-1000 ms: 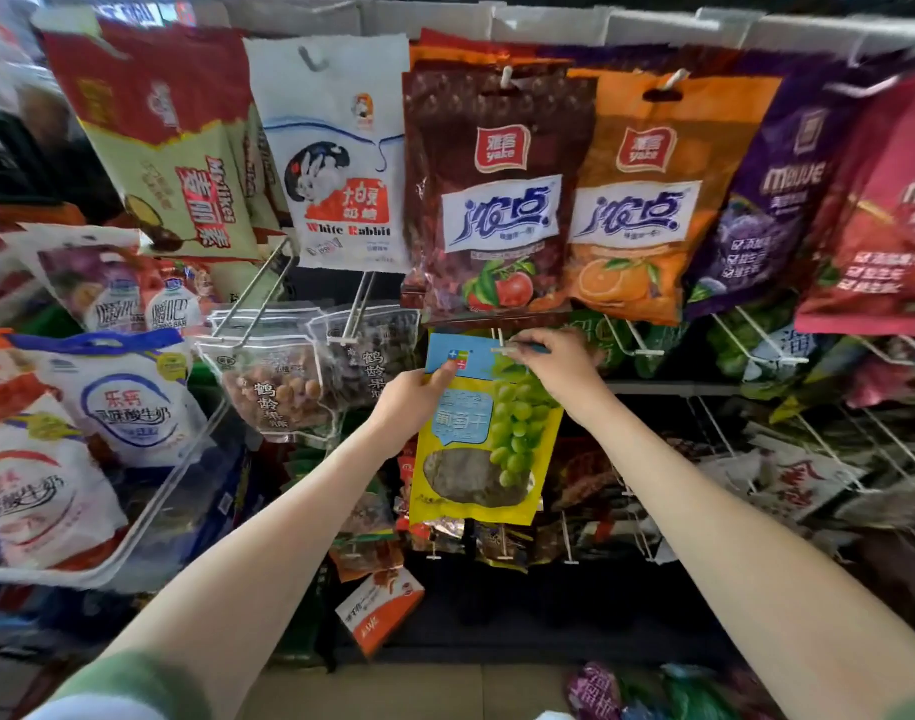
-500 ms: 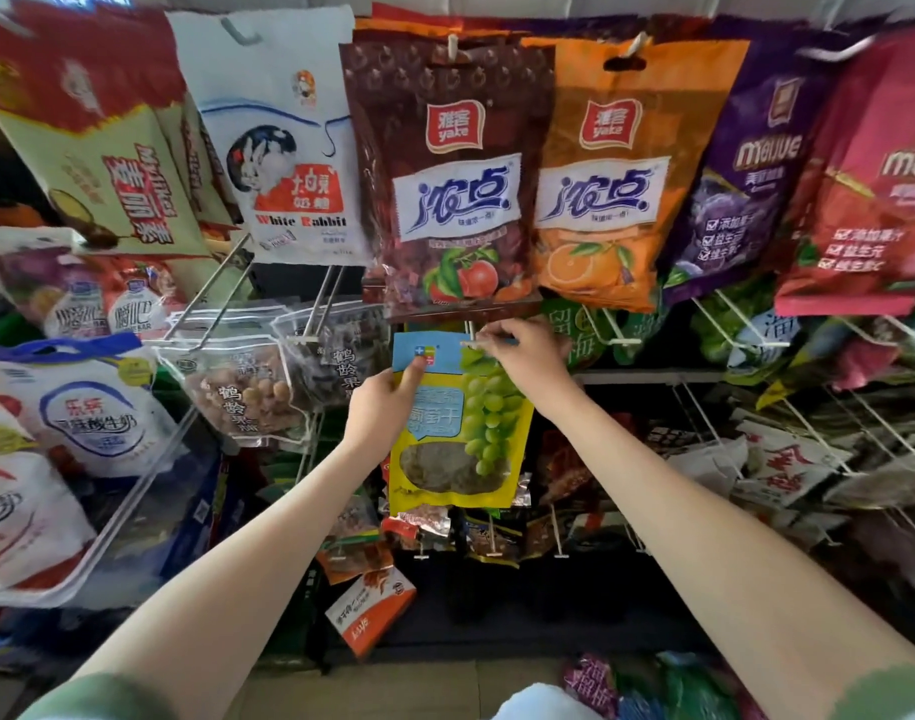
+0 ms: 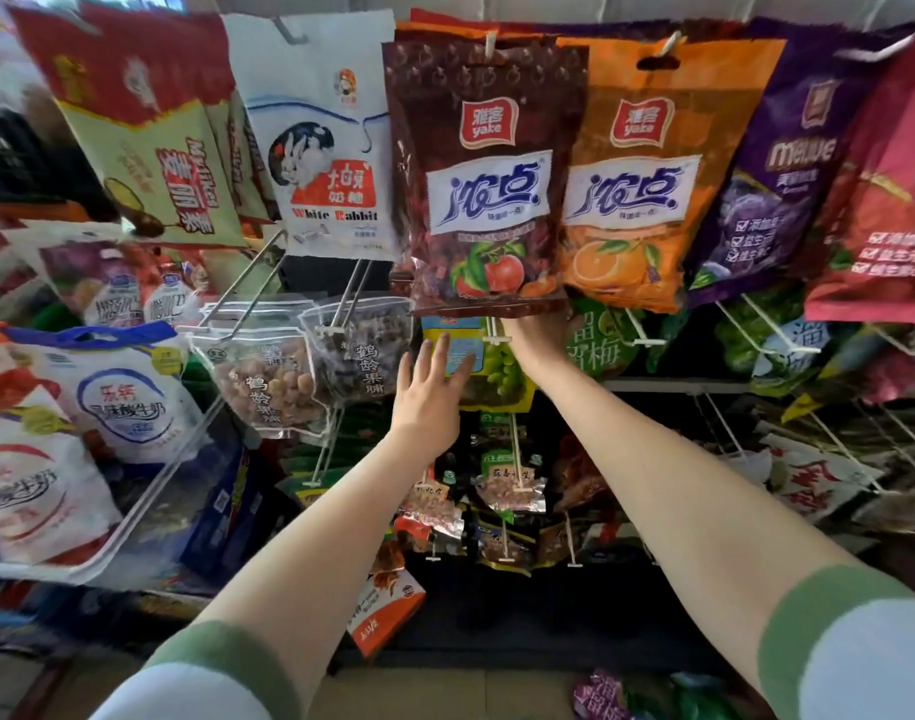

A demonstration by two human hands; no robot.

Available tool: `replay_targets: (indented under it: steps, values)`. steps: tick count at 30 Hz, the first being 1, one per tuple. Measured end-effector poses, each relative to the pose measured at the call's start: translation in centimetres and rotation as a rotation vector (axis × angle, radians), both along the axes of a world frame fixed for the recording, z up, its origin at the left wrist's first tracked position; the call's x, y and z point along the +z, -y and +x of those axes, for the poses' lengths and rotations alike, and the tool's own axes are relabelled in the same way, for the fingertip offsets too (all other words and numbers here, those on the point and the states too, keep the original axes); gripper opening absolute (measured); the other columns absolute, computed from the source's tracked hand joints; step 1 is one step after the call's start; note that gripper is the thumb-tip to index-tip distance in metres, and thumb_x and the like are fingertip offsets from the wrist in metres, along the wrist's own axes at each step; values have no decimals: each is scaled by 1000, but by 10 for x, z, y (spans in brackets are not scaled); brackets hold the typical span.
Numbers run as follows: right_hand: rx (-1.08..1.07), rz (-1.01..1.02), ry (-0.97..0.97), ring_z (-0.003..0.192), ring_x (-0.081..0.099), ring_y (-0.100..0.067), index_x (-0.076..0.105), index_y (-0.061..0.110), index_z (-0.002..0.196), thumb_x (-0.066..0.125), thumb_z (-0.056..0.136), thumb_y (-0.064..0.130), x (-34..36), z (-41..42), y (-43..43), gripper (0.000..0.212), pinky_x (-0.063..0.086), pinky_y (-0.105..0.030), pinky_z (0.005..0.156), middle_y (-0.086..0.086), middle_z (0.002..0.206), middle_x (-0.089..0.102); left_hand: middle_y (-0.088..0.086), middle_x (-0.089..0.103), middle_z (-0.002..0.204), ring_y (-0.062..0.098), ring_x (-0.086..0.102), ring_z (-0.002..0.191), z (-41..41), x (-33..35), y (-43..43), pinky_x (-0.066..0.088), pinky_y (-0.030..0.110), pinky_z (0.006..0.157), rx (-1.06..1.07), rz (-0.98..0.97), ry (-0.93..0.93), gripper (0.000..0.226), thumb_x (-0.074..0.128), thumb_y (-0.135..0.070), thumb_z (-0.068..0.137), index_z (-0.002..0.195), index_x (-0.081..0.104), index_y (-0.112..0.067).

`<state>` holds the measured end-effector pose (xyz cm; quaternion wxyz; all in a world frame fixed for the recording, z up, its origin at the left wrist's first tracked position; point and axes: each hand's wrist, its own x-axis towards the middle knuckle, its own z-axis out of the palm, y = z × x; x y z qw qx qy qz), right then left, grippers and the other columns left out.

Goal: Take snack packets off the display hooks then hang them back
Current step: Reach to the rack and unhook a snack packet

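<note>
A yellow grape packet (image 3: 497, 374) with a blue label hangs low at the centre, its top tucked under the brown Yake packet (image 3: 489, 174). My right hand (image 3: 535, 343) holds its top right corner by the white hook tip (image 3: 492, 339); the fingers are partly hidden behind the brown packet. My left hand (image 3: 426, 394) is open with fingers spread, fingertips resting on the packet's front left.
An orange Yake packet (image 3: 647, 179), a White Rabbit bag (image 3: 325, 148) and purple and red packets hang along the top row. Clear nut bags (image 3: 309, 371) hang on long wire hooks at left. A clear tray (image 3: 148, 517) of milk-candy bags sits lower left. More hooks jut out at right.
The yellow packet moved up and back under the brown packet with my right hand. My left hand let go of its left edge and opened flat against it.
</note>
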<state>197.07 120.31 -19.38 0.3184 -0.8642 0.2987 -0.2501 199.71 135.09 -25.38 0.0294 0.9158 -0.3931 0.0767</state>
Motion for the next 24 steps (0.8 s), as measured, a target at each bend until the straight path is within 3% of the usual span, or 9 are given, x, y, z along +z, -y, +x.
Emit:
replay_targets:
  steps: [5, 10, 13, 17, 24]
  values:
    - [88, -357, -269, 141, 14, -32, 28, 10, 143, 47, 95, 34, -18, -30, 5, 56, 11, -47, 112, -10, 154, 18, 14, -11, 157, 31, -6, 145, -9, -8, 14, 3, 51, 116, 5, 23, -163, 73, 47, -34, 94, 150, 2, -26]
    - [140, -418, -193, 138, 21, -29, 12, 19, 149, 57, 89, 22, -39, -84, 30, 75, 20, -47, 112, -9, 153, 22, 16, -8, 157, 31, 1, 145, -47, -25, 49, 5, 47, 117, -50, -66, -215, 68, 39, -38, 97, 150, 0, -22]
    - [144, -339, -240, 136, 21, -27, 10, 25, 149, 52, 93, 21, -47, -122, 63, 71, 18, -42, 111, -5, 151, 24, 16, -11, 156, 30, -1, 145, -85, -33, 80, 6, 44, 117, -74, -77, -261, 71, 37, -40, 97, 150, -7, -20]
    - [129, -196, -295, 138, 21, -24, 29, 22, 144, 44, 97, 18, -59, -179, 123, 49, 19, -35, 112, -1, 150, 28, 14, -13, 156, 29, 2, 145, -130, -30, 131, 9, 42, 116, -145, -59, -285, 73, 38, -41, 97, 150, -7, -19]
    - [-142, -52, -217, 137, 20, -28, 19, 11, 147, 56, 90, 10, -79, -285, 259, 68, 24, -38, 112, -8, 150, 25, 14, -8, 157, 29, 1, 145, -201, -21, 245, 5, 43, 117, -181, -74, -329, 71, 39, -37, 98, 150, -7, -21]
